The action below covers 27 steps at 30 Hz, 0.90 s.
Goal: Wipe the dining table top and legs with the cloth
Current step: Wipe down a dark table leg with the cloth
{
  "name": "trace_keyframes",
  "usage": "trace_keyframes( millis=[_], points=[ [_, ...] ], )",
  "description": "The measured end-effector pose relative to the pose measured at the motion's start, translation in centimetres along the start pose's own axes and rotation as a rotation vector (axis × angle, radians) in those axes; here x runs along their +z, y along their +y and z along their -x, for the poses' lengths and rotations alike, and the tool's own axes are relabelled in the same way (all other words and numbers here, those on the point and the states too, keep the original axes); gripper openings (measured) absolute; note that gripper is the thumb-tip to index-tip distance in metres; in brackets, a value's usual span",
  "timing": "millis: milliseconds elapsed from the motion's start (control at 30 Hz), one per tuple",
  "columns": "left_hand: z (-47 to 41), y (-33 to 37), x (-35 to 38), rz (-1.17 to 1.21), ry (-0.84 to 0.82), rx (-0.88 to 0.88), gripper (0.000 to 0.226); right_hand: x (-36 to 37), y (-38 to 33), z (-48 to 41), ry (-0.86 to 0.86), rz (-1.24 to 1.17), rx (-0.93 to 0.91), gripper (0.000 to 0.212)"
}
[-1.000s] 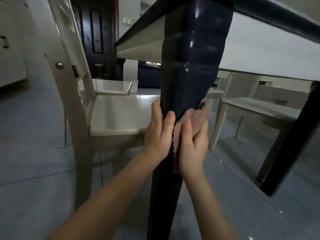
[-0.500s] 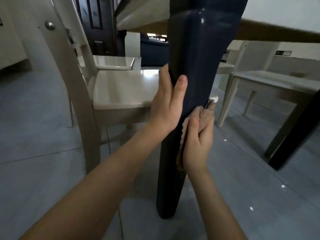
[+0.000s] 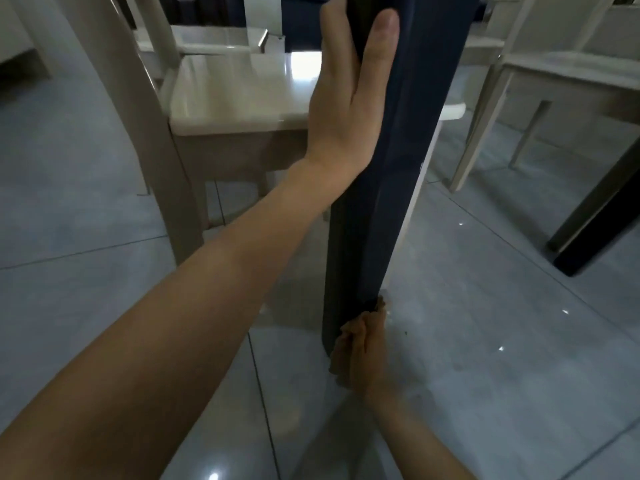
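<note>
Leg-wiping step. My left hand point(image 3: 343, 98) braces the glossy navy table leg point(image 3: 363, 237), fingers straight and flat against it. My right hand point(image 3: 370, 362) — fingers bunched round the crumpled tan cloth point(image 3: 343, 351) — presses it at the leg's foot. Next, I judge: rewrap the cloth and wipe the remaining faces.

I can read no text, label, brand or number anywhere on my feed (the picture is dim and soft). The glossy dark table leg point(image 3: 381, 202) carries only glare, and the pale chair point(image 3: 235, 95) to the left of that leg shows bare, unmarked surfaces.
</note>
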<state>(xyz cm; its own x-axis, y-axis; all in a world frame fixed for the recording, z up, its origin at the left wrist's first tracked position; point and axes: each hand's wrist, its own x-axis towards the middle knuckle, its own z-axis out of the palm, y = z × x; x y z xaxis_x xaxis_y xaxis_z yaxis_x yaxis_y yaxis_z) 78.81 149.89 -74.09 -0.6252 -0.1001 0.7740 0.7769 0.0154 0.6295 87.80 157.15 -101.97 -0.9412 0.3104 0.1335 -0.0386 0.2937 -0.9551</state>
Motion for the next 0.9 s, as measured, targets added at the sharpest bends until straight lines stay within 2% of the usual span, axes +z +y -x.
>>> trace_keyframes(
  millis=[67,167,233,400,533,633,767,800,900],
  points=[
    [-0.2,0.2,-0.2,0.002,0.000,0.003,0.041,-0.2,0.3,0.3,-0.048,-0.082,0.095,0.014],
    [-0.3,0.7,-0.5,0.008,-0.030,-0.014,0.036,-1.4,-0.8,0.5,-0.122,-0.188,0.246,0.014],
    [-0.3,1.2,-0.7,-0.005,-0.041,-0.054,0.037,-2.8,-3.4,0.2,-0.087,-0.176,0.330,0.015],
    [-0.3,4.4,-1.7,-0.099,-0.144,-0.301,0.042,-7.8,-14.0,-0.7,0.024,-0.216,0.347,0.028],
    [-1.4,9.3,-3.7,-0.152,-0.256,-0.614,0.037,-13.6,-24.0,-0.4,0.014,-0.324,0.495,0.038],
    [-3.3,15.6,-5.2,-0.333,-0.313,-0.830,0.029,-19.3,-32.3,0.7,-0.015,-0.240,0.564,0.042],
    [-7.4,29.3,-5.8,-0.392,-0.337,-1.109,0.015,-28.0,-45.0,3.4,-0.024,-0.146,0.719,0.076],
    [-8.8,33.2,-5.6,-0.378,-0.340,-1.155,0.014,-30.2,-48.5,4.4,-0.010,-0.144,0.728,0.073],
    [-13.4,44.1,-5.1,-0.361,-0.410,-1.236,0.017,-36.5,-59.2,6.9,0.014,-0.116,0.682,0.040]
  ],
)
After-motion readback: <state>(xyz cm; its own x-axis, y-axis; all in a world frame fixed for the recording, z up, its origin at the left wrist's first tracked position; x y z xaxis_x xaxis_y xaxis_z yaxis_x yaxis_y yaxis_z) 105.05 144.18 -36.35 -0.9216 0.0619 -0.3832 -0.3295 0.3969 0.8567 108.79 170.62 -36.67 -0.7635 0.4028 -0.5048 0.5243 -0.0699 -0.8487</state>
